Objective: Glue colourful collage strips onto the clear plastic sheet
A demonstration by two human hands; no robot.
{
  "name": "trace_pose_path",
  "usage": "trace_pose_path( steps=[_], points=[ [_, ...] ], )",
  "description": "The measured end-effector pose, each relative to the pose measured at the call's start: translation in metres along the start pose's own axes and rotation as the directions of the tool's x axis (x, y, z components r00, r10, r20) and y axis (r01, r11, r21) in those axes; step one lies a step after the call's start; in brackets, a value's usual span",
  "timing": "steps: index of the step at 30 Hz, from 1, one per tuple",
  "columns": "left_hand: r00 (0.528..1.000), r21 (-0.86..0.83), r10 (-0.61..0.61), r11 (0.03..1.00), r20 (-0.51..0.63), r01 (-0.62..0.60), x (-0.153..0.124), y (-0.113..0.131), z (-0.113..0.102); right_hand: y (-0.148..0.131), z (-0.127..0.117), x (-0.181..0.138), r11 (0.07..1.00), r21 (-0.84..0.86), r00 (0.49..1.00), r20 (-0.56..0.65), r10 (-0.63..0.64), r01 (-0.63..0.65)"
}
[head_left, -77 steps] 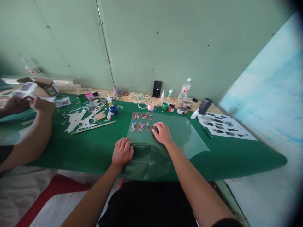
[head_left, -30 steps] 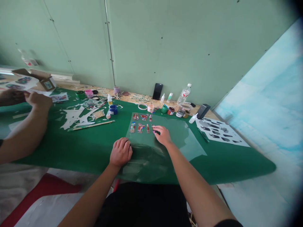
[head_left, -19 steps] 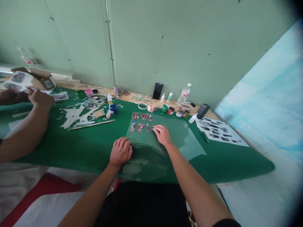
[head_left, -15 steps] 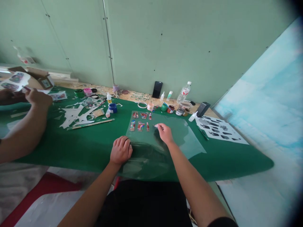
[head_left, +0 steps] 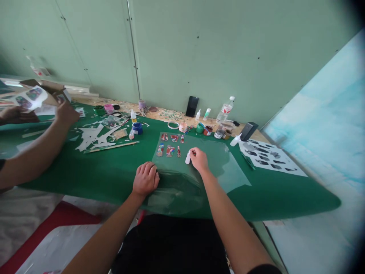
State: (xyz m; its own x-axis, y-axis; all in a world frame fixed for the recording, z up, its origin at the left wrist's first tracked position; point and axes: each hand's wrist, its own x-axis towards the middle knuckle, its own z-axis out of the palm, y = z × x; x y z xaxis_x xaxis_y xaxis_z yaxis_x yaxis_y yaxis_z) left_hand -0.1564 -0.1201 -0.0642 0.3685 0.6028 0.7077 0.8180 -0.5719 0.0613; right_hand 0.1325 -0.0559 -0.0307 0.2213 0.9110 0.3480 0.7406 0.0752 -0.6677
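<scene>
White slip (head_left: 187, 158) found pinched between thumb and fingertips of the person's right hand (head_left: 199, 160), over the clear sheet (head_left: 222, 167); whether its lower end touches the sheet cannot be told. Remaining items are listed left to right, by position from that grip. Far left: a co-worker's hand supports a printed paper (head_left: 36, 95), while the co-worker's other hand (head_left: 66, 113) is beside a cardboard box. Nearer, still left: paper scraps (head_left: 88, 139) and a thin stick (head_left: 114, 146) lie loose, apparently pushed aside to leave working room. Just left of the grip and closer to the body, the person's left hand (head_left: 146, 178) rests palm down with curled fingers at the sheet's edge, likely to steady it; whether anything is held beneath cannot be told. Immediately left and slightly beyond the grip, six printed pieces (head_left: 170, 151) lie in two rows of three, spaced apart, presumably to avoid overlap. Beyond the grip, a phone (head_left: 192, 106) leans against the wall, and paint jars (head_left: 200, 128) stand along the rear, within reach but off the sheet. Right of the grip: a nozzle bottle (head_left: 235, 140) tilts against a black box (head_left: 249, 131), perhaps for support; a patterned paper (head_left: 270, 158) lies flat beyond the sheet.
</scene>
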Motion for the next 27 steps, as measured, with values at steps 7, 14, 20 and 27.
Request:
trace_pose_path(
  steps=[7, 14, 20, 27],
  points=[
    [1.0, -0.012, -0.01, 1.0, 0.009, 0.01, -0.0001, -0.0002, -0.0001, -0.0009, 0.0, -0.0027, 0.998, -0.027, 0.998, 0.038, -0.052, 0.053],
    [1.0, -0.02, -0.015, 1.0, 0.016, 0.015, 0.0, -0.0003, -0.0022, 0.0008, -0.002, -0.0031, 0.994, 0.012, 0.992, 0.064, -0.111, 0.111],
    [0.999, -0.027, -0.02, 0.999, 0.025, 0.021, 0.0, 0.0, -0.0015, 0.0021, -0.0043, -0.0025, 0.994, 0.041, 0.992, 0.069, -0.101, 0.099],
    [1.0, -0.024, -0.018, 1.0, 0.019, 0.018, 0.0004, 0.0001, -0.0012, 0.0016, -0.0038, -0.0024, 0.993, 0.08, 0.993, 0.074, -0.096, 0.09]
  ],
)
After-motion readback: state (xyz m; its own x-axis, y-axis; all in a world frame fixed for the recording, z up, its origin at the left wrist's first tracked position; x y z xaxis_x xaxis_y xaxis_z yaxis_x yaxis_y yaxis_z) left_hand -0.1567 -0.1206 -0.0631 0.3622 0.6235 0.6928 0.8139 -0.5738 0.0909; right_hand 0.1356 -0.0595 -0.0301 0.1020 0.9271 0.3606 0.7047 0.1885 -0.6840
